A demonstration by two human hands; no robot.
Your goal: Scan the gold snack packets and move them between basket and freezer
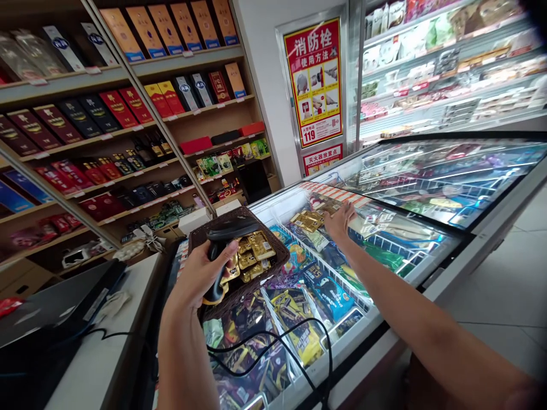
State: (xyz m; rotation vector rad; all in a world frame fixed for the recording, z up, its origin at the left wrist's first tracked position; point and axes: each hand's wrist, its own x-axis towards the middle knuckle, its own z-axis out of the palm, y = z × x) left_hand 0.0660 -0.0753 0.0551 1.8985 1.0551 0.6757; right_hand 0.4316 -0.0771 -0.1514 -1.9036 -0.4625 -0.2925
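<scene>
Here, just beyond the left hand's [197,274] fingers, a wicker basket [280,250] holds gold packets [256,250], while a freezer [285,206] of bagged goods stretches beneath the right hand's [339,222]. The left fingers wrap a black scanner [233,228], partly hiding the basket, its cable [330,353] looping nearer the viewer; the right fingers, loosely bent, meet more gold pouches [307,220], grip impossible to tell.

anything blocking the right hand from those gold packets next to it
Nothing visible stands between the right hand and the gold packets; they lie right beside it, though whether they touch is unclear.
</scene>
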